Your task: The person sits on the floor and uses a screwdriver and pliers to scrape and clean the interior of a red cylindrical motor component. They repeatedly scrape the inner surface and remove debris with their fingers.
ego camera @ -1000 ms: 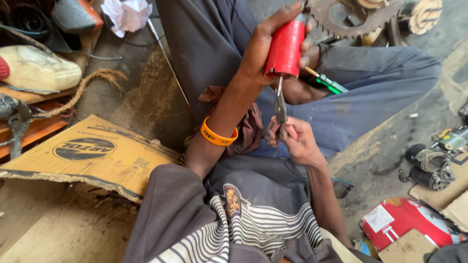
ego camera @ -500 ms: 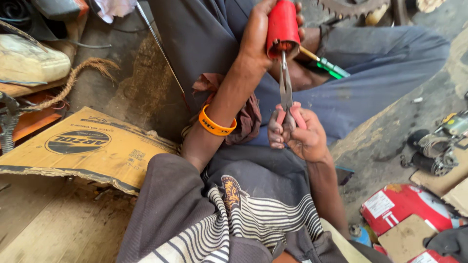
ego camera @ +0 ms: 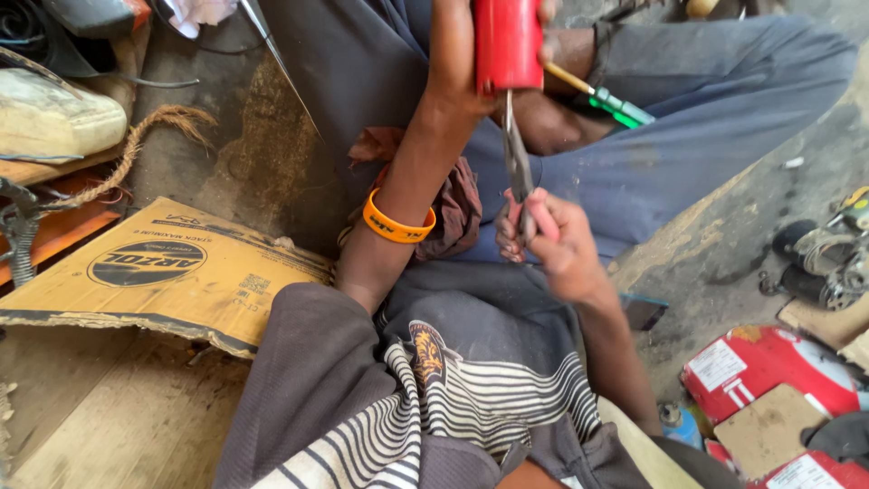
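Left hand (ego camera: 453,54) raised higher, clasping red cylinder (ego camera: 507,41); right hand (ego camera: 552,240) squeezing pliers (ego camera: 518,172) beneath it.

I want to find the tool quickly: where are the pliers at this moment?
In the head view, the pliers are upper centre, handles in the right hand, tip reaching up into the red cylinder held by the left hand.

Soft, even daylight lit the scene; shadows were faint, no glare, with slight blur at the top edge.
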